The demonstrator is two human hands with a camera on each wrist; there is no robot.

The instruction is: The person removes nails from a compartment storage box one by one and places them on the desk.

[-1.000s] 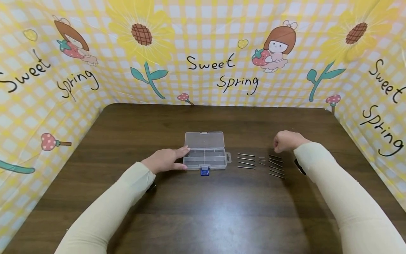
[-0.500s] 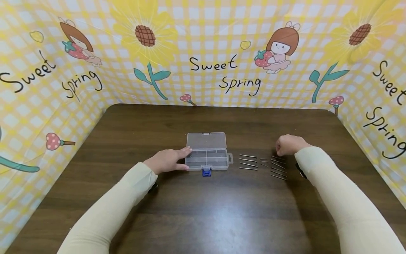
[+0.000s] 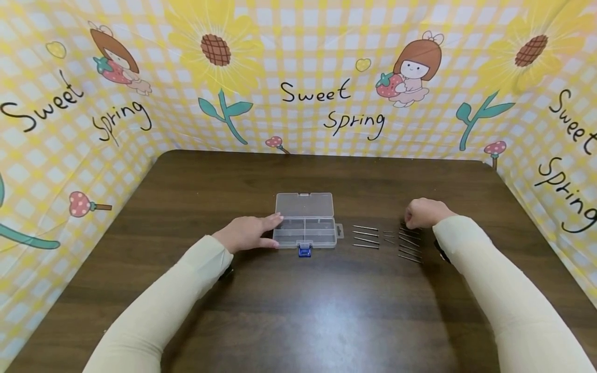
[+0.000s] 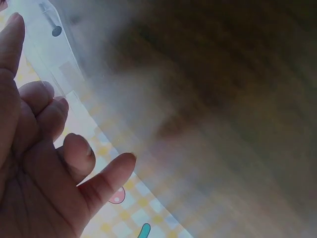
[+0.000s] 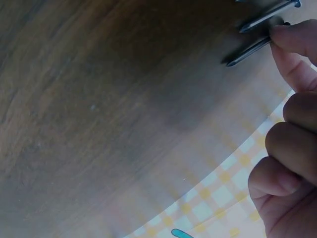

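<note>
A clear plastic box point(image 3: 322, 244) with divided compartments stands with its lid point(image 3: 304, 205) raised and its blue latch point(image 3: 304, 251) hanging at the front. My left hand point(image 3: 244, 233) rests against the box's left side, thumb and forefinger stretched out onto its edge. Seen through the plastic in the left wrist view is a dark, round-headed shape point(image 4: 57, 30) like a nail. Over the far end of the right-hand row of nails point(image 3: 409, 241), my right hand point(image 3: 426, 212) pinches a nail point(image 5: 249, 53) between thumb and forefinger. Another nail point(image 5: 270, 16) lies alongside it.
Between box and right hand lie several nails point(image 3: 366, 240) in a column. Beside them are several much smaller, thin nails or pins point(image 3: 389, 240). A hanging tab point(image 3: 340, 231) sticks out from the box's right side. Patterned cloth point(image 3: 326, 67) walls the brown table point(image 3: 298, 305) behind and at both sides.
My right hand has come slightly nearer to the far end of the right-hand nails. The head view has shifted a little. My left hand stays at the box.
</note>
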